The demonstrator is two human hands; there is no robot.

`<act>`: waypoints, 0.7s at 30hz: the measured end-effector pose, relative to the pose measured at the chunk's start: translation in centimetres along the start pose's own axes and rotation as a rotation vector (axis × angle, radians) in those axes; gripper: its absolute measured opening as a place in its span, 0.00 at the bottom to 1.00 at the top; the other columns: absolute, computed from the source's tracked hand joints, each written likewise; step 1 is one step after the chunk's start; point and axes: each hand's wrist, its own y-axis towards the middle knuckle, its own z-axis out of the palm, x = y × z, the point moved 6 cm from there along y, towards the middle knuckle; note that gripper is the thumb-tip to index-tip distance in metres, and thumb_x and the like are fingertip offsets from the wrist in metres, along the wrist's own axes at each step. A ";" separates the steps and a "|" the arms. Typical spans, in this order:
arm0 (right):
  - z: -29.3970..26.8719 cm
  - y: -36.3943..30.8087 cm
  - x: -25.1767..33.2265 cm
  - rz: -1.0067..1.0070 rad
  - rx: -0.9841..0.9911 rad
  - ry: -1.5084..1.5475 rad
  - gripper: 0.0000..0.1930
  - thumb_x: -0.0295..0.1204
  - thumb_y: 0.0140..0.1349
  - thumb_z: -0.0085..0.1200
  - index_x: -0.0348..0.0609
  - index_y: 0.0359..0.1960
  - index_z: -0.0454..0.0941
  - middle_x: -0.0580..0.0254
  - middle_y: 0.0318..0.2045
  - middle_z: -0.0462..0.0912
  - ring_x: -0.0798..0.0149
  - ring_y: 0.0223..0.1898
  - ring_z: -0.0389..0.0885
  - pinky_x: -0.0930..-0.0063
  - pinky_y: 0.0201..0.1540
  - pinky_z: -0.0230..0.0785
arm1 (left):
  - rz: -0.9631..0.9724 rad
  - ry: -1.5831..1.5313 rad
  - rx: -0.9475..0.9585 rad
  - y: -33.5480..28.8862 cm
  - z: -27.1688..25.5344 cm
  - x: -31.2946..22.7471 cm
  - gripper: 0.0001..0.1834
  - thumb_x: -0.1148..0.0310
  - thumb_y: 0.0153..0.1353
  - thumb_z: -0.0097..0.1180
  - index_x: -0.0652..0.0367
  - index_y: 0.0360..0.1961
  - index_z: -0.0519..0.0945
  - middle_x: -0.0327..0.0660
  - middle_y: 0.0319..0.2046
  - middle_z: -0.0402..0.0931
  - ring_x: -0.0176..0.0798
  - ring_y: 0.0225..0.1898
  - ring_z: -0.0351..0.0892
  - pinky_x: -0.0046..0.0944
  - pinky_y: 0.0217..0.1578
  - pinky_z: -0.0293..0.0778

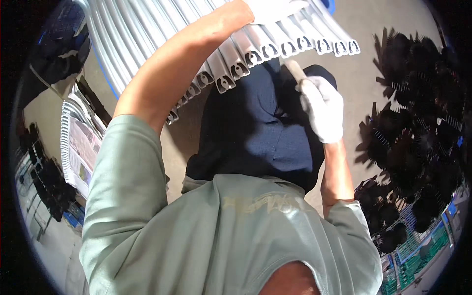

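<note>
A row of long silvery metal profiles [147, 29] lies side by side in front of me, their hollow cut ends [287, 48] facing me. My left arm reaches across them. My left hand [276, 11], in a white glove, rests on top of the profiles near their right side; its fingers look stretched out, though glare washes out the detail. My right hand [322, 108], also gloved in white, is closed around a short, flat beige stick [295, 71]. The stick points up toward the cut ends, slightly below them. Its exact kind cannot be made out.
Many dark, finned parts [415, 123] spread along the right side. Green crates [425, 260] stand at the lower right. To the left is a stack with a ribbed edge and printed sheets [81, 147]. A blue edge [330, 6] shows behind the profiles.
</note>
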 end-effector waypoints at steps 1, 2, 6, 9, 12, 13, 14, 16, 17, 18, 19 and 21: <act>-0.1 0.1 0.5 -0.010 -0.004 -0.003 0.11 0.32 0.69 0.53 0.37 0.33 0.80 0.67 0.18 0.74 0.74 0.20 0.67 0.82 0.26 0.60 | 0.007 0.005 -0.007 0.6 -1.1 -1.1 0.27 0.54 0.72 0.37 0.57 0.64 0.72 0.50 0.65 0.67 0.54 0.65 0.65 0.51 0.69 0.53; 0.0 0.4 0.9 -0.021 -0.029 -0.041 0.11 0.33 0.69 0.53 0.37 0.33 0.81 0.67 0.18 0.74 0.74 0.20 0.67 0.82 0.26 0.60 | -0.136 -0.080 0.100 1.0 -1.4 -1.4 0.27 0.54 0.73 0.36 0.57 0.64 0.71 0.49 0.65 0.67 0.53 0.65 0.65 0.51 0.70 0.52; 1.8 1.7 1.5 -0.046 -0.091 -0.141 0.12 0.33 0.69 0.53 0.37 0.33 0.81 0.67 0.17 0.74 0.73 0.20 0.67 0.81 0.26 0.61 | -0.584 -0.326 0.433 -1.1 -2.0 -1.3 0.27 0.53 0.74 0.36 0.56 0.65 0.71 0.49 0.67 0.65 0.53 0.67 0.63 0.49 0.70 0.52; 3.0 2.4 1.2 -0.108 -0.104 -0.155 0.12 0.33 0.69 0.53 0.37 0.33 0.81 0.67 0.17 0.74 0.73 0.20 0.67 0.81 0.26 0.60 | -0.322 0.131 0.581 -2.6 -1.8 -0.6 0.28 0.52 0.75 0.33 0.55 0.67 0.69 0.48 0.68 0.63 0.52 0.69 0.60 0.49 0.72 0.49; 3.2 3.0 1.1 -0.153 -0.112 -0.190 0.12 0.33 0.69 0.53 0.37 0.33 0.81 0.68 0.17 0.73 0.74 0.19 0.66 0.81 0.25 0.60 | -0.268 0.174 0.599 -3.6 -0.2 0.9 0.29 0.51 0.75 0.32 0.54 0.68 0.67 0.48 0.69 0.62 0.51 0.70 0.59 0.49 0.73 0.47; 3.5 3.2 1.3 -0.190 -0.104 -0.216 0.11 0.33 0.69 0.53 0.37 0.33 0.81 0.68 0.17 0.73 0.74 0.19 0.66 0.81 0.25 0.59 | -0.317 0.079 0.571 -4.2 0.2 2.0 0.29 0.50 0.75 0.32 0.54 0.69 0.66 0.48 0.69 0.62 0.51 0.71 0.58 0.50 0.73 0.46; 3.7 3.3 1.5 -0.226 -0.096 -0.243 0.11 0.33 0.69 0.53 0.37 0.33 0.81 0.69 0.17 0.73 0.74 0.19 0.66 0.81 0.24 0.59 | -0.366 -0.015 0.541 -4.9 0.7 2.9 0.29 0.50 0.75 0.32 0.53 0.70 0.65 0.48 0.70 0.62 0.51 0.71 0.57 0.50 0.73 0.45; 3.5 3.4 1.5 -0.251 -0.106 -0.279 0.11 0.33 0.69 0.53 0.37 0.33 0.81 0.69 0.17 0.73 0.74 0.19 0.66 0.81 0.24 0.58 | -0.397 -0.128 0.509 -5.4 3.0 5.0 0.30 0.49 0.75 0.32 0.53 0.70 0.65 0.47 0.70 0.61 0.50 0.71 0.56 0.50 0.74 0.44; 3.6 3.7 1.3 -0.233 -0.088 -0.258 0.11 0.33 0.69 0.53 0.37 0.34 0.81 0.69 0.17 0.73 0.74 0.19 0.66 0.81 0.24 0.58 | -0.194 0.349 0.406 -5.5 3.4 6.1 0.30 0.49 0.75 0.31 0.52 0.71 0.64 0.47 0.70 0.61 0.50 0.72 0.56 0.50 0.74 0.44; 3.8 3.7 1.2 -0.218 -0.064 -0.236 0.11 0.33 0.69 0.53 0.37 0.34 0.80 0.69 0.17 0.73 0.74 0.19 0.66 0.81 0.24 0.58 | 0.016 0.821 0.287 -6.0 3.7 6.5 0.30 0.49 0.75 0.31 0.52 0.71 0.63 0.47 0.71 0.60 0.50 0.72 0.55 0.50 0.74 0.43; 4.1 3.8 1.2 -0.203 -0.038 -0.213 0.11 0.33 0.69 0.53 0.37 0.34 0.80 0.69 0.17 0.73 0.74 0.19 0.66 0.81 0.24 0.58 | 0.240 1.284 0.152 -7.0 4.3 6.7 0.31 0.48 0.74 0.30 0.52 0.71 0.62 0.47 0.71 0.60 0.49 0.73 0.54 0.50 0.74 0.42; 3.8 3.8 0.1 -0.168 -0.021 -0.194 0.11 0.33 0.69 0.53 0.37 0.34 0.80 0.69 0.17 0.73 0.75 0.19 0.66 0.81 0.24 0.58 | 0.483 1.712 -0.002 -7.9 5.9 5.9 0.31 0.48 0.74 0.30 0.51 0.72 0.61 0.47 0.71 0.59 0.49 0.73 0.53 0.50 0.75 0.41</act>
